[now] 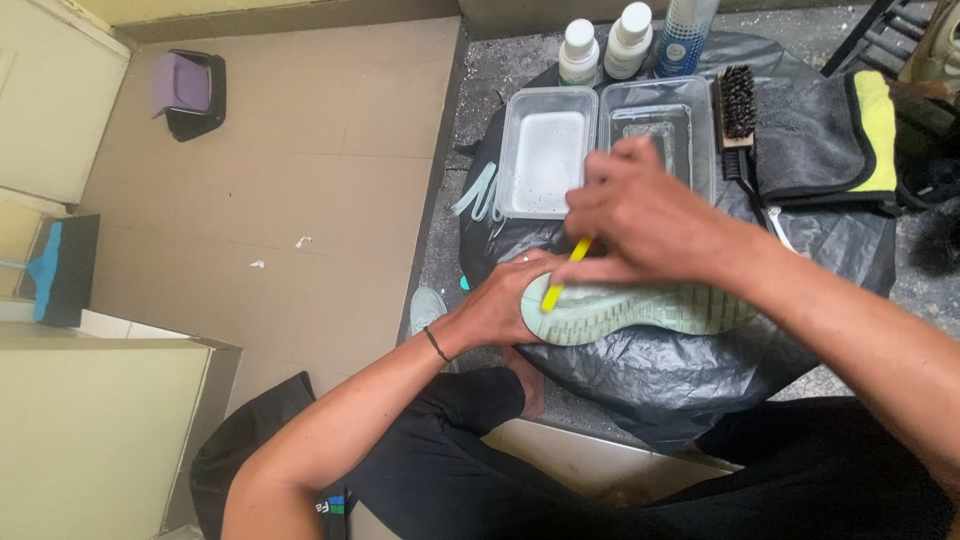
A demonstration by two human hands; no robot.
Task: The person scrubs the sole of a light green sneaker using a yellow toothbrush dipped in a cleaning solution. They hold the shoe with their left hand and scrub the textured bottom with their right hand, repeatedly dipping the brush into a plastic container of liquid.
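Note:
A pale green shoe [640, 308] lies sole-up on a black plastic sheet [680, 370]. My left hand [505, 300] grips its end near my body. My right hand [640, 215] pinches a thin yellow-handled brush [565, 270], whose tip rests on the sole's edge next to my left hand's fingers. A black band circles my left wrist.
Two clear plastic tubs [545, 150] stand behind the shoe, one with cloudy liquid. Behind them are two white bottles [578, 50] and a blue spray can [683, 35]. A bristle brush [737, 105] and a grey-yellow cloth [825, 135] lie right. A loose lace [475, 190] lies left.

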